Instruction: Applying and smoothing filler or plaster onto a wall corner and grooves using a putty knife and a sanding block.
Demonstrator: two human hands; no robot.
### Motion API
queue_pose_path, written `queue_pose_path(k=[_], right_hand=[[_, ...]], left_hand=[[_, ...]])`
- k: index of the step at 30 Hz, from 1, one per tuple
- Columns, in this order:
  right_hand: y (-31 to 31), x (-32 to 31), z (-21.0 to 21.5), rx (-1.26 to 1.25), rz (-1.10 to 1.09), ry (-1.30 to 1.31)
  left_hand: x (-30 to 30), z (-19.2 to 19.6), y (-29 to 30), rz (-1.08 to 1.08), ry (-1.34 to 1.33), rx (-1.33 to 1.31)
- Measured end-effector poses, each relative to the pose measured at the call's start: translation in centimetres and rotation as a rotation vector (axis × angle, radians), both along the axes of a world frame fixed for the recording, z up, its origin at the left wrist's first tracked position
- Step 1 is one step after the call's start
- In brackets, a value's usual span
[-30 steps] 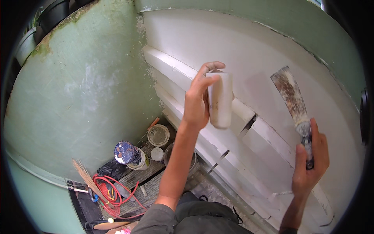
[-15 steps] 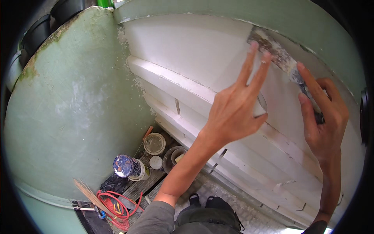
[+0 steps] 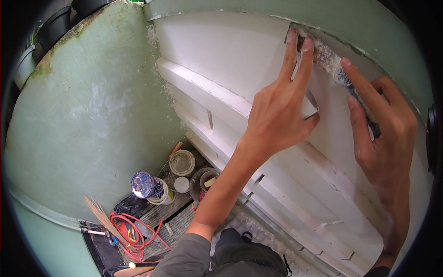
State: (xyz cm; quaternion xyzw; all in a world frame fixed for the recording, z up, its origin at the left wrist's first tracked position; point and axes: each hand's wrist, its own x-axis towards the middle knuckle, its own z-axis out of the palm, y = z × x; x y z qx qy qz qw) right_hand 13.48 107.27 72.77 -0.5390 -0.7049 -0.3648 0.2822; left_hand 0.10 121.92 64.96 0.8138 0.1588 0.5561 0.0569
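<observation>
My right hand is closed around the dark handle of a putty knife, its index finger stretched along the neck. White smears and brown stains cover the blade, which lies against the white wall panel just below the green upper band. Two outstretched fingertips of my left hand press on the blade near its far end. Between that hand's thumb and palm sits a flat, white-coated plate with a metallic edge; most of it is hidden, so its exact kind is unclear.
White ledges step down the wall. At its foot stand a paint-stained bucket, a round tub and a grey bowl. A coiled red hose and a twig broom lie lower left. Black pots top the green wall.
The putty knife has slid left along the panel's upper edge, both hands moving with it. The view has shifted slightly, bringing more of the floor items at lower left into sight.
</observation>
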Motion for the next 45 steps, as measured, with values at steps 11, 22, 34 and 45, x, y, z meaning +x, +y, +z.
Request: queue_pose_path(k=[11,22,34,45], right_hand=[[1.2,-0.8,0.9,-0.024,0.003,-0.015],[2.5,-1.4,1.1,0.005,-0.052,-0.131],[0.8,-2.2,2.0,-0.055,-0.091,-0.052],[0.5,-3.0,1.5,-0.057,-0.075,-0.040]], left_hand=[[-1.6,1.1,1.1,0.028,0.058,0.015],[-2.2,0.9,2.1,0.018,0.047,0.034],[-2.0,0.9,1.8,-0.002,0.038,0.037],[-2.3,0.5,1.4,0.019,0.023,0.065]])
